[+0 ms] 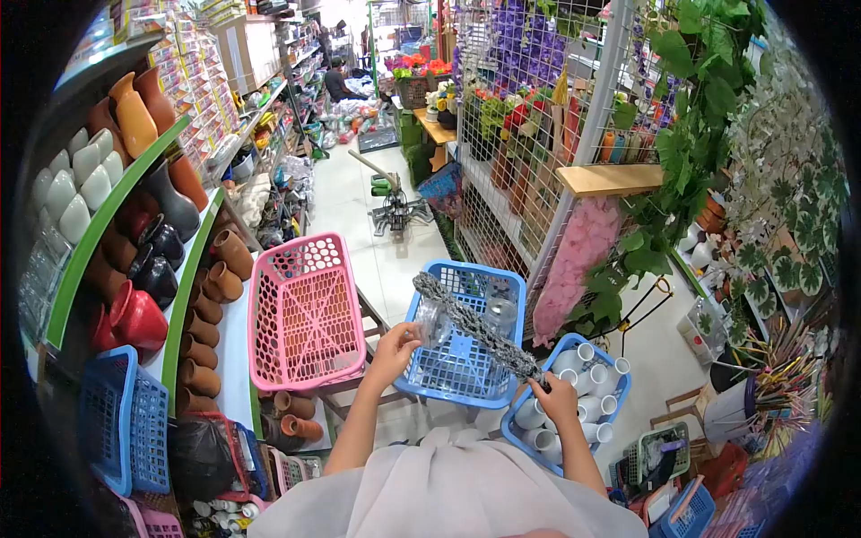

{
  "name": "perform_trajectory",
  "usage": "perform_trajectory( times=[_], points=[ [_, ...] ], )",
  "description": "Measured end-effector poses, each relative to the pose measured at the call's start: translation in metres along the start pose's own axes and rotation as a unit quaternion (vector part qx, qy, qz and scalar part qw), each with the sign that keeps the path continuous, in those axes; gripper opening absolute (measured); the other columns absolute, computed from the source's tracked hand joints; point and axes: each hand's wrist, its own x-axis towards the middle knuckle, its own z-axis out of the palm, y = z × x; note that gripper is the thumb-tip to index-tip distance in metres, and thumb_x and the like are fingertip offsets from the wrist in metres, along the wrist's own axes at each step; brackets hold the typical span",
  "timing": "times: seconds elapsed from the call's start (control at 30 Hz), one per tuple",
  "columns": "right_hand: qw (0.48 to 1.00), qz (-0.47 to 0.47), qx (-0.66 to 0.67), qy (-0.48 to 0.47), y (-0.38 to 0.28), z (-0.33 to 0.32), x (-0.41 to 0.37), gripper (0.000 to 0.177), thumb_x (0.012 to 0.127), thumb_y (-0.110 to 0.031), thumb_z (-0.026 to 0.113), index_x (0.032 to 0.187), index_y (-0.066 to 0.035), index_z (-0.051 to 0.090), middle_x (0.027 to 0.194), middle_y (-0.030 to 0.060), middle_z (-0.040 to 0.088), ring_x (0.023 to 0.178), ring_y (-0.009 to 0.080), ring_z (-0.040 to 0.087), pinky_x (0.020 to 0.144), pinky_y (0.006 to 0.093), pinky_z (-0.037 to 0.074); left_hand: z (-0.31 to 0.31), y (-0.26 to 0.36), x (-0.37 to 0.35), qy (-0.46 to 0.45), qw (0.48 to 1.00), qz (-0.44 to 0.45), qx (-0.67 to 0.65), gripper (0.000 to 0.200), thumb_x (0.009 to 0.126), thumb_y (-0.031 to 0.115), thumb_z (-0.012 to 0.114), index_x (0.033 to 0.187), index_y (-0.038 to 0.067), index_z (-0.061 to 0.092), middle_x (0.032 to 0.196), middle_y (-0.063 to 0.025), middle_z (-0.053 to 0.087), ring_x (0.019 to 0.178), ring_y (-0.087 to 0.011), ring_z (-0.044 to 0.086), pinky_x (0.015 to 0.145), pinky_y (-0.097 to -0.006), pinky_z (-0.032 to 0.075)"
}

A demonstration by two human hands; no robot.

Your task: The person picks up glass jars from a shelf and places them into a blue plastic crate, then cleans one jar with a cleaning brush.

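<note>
My right hand (553, 396) is closed around the handle end of a fluffy grey duster (475, 325). The duster slants up and leftward across a blue plastic basket (461, 394). At the basket's left side, my left hand (395, 351) grips a clear glass vessel (432, 323), beside the duster's far half; its exact shape is hard to make out. Another clear glass vessel (500, 312) lies inside the basket, to the right of the duster. Below my right hand stands a smaller blue basket (567, 341) filled with several white vases (589, 381).
An empty pink basket (260, 359) rests on a stool to the left. Shelves (134, 170) of vases line the left side. A wire grid (502, 170) with artificial flowers stands on the right. Down the aisle are a green-and-grey tool (395, 211) and a seated person (339, 82).
</note>
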Motion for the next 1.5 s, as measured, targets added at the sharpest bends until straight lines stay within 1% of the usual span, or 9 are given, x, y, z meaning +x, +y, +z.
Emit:
perform_trajectory(
  times=[0.07, 0.13, 0.23, 0.77, 0.97, 1.13, 1.23, 1.27, 1.5],
  points=[
    [1.000, 0.004, 0.009, -0.002, -0.002, 0.003, -0.004, 0.043, 0.080, -0.051, 0.067, 0.083, -0.008, 0.064, 0.062, 0.0169, 0.062, 0.062, 0.0381, 0.062, 0.057, 0.0465, 0.047, 0.003, -0.007, 0.002, -0.002, 0.997, -0.039, -0.062, 0.016, 0.087, -0.003, 0.058, 0.103, 0.002, 0.055, 0.097, -0.0071, 0.062, 0.091, -0.0183, 0.063, 0.080, -0.0307, 0.050],
    [0.998, 0.010, 0.068, -0.004, -0.006, 0.007, -0.009, 0.044, 0.079, -0.052, 0.067, 0.081, -0.008, 0.065, 0.064, 0.0181, 0.063, 0.063, 0.0387, 0.062, 0.058, 0.0461, 0.048, 0.008, -0.010, 0.003, 0.079, 0.944, -0.090, -0.307, 0.017, 0.090, -0.001, 0.056, 0.105, 0.006, 0.050, 0.103, -0.0047, 0.060, 0.097, -0.0174, 0.061, 0.088, -0.0331, 0.050],
    [0.998, 0.014, -0.014, -0.062, -0.011, 0.009, -0.016, 0.045, 0.079, -0.053, 0.067, 0.080, -0.008, 0.066, 0.064, 0.0185, 0.063, 0.063, 0.0385, 0.063, 0.058, 0.0460, 0.049, 0.007, -0.014, 0.012, 0.136, 0.876, -0.047, -0.461, 0.019, 0.092, 0.001, 0.054, 0.108, 0.007, 0.046, 0.108, -0.0062, 0.057, 0.102, -0.0188, 0.060, 0.094, -0.0355, 0.050],
    [0.990, 0.081, 0.113, -0.020, -0.041, 0.046, -0.036, 0.046, 0.083, -0.049, 0.065, 0.080, -0.003, 0.062, 0.063, 0.0220, 0.060, 0.062, 0.0418, 0.060, 0.054, 0.0478, 0.043, 0.006, -0.022, 0.022, 0.217, 0.824, -0.021, -0.523, 0.025, 0.095, 0.002, 0.049, 0.120, 0.002, 0.043, 0.117, -0.0129, 0.055, 0.111, -0.0260, 0.057, 0.103, -0.0385, 0.047],
    [0.994, 0.028, 0.103, 0.006, -0.030, 0.038, -0.038, 0.041, 0.081, -0.043, 0.069, 0.078, -0.003, 0.059, 0.060, 0.0183, 0.058, 0.058, 0.0385, 0.058, 0.053, 0.0453, 0.043, 0.000, -0.022, 0.028, 0.221, 0.775, -0.042, -0.591, 0.024, 0.096, 0.007, 0.053, 0.119, 0.003, 0.047, 0.117, -0.0155, 0.058, 0.109, -0.0245, 0.059, 0.099, -0.0341, 0.049],
    [0.996, -0.082, 0.023, 0.017, -0.017, 0.034, -0.034, 0.033, 0.079, -0.039, 0.072, 0.082, -0.007, 0.063, 0.065, 0.0149, 0.062, 0.059, 0.0336, 0.061, 0.054, 0.0423, 0.045, -0.004, -0.038, 0.029, 0.171, 0.748, -0.115, -0.630, 0.020, 0.098, 0.011, 0.049, 0.117, 0.005, 0.052, 0.110, -0.0042, 0.062, 0.101, -0.0170, 0.061, 0.089, -0.0308, 0.052],
    [0.996, -0.047, 0.072, 0.033, -0.027, 0.031, -0.033, 0.032, 0.077, -0.037, 0.073, 0.085, -0.008, 0.065, 0.070, 0.0141, 0.064, 0.063, 0.0332, 0.063, 0.056, 0.0420, 0.047, 0.001, -0.031, 0.029, 0.121, 0.773, -0.017, -0.622, 0.018, 0.097, 0.013, 0.051, 0.114, 0.005, 0.052, 0.106, -0.0039, 0.062, 0.099, -0.0169, 0.062, 0.089, -0.0316, 0.053],
    [0.996, -0.048, 0.073, 0.034, -0.027, 0.033, -0.031, 0.032, 0.077, -0.037, 0.073, 0.085, -0.008, 0.065, 0.070, 0.0141, 0.064, 0.063, 0.0332, 0.063, 0.056, 0.0420, 0.047, 0.007, -0.024, 0.031, 0.195, 0.782, -0.080, -0.587, 0.012, 0.096, 0.010, 0.051, 0.107, 0.005, 0.052, 0.106, -0.0049, 0.061, 0.098, -0.0167, 0.061, 0.089, -0.0319, 0.052],
    [0.994, -0.064, 0.082, 0.035, -0.024, 0.038, -0.023, 0.033, 0.078, -0.038, 0.072, 0.082, -0.007, 0.062, 0.065, 0.0152, 0.062, 0.061, 0.0341, 0.062, 0.054, 0.0425, 0.046, 0.010, -0.018, 0.021, 0.136, 0.853, -0.079, -0.498, 0.015, 0.093, 0.006, 0.052, 0.107, 0.008, 0.048, 0.103, -0.0063, 0.060, 0.093, -0.0169, 0.061, 0.090, -0.0328, 0.052]
  ],
)
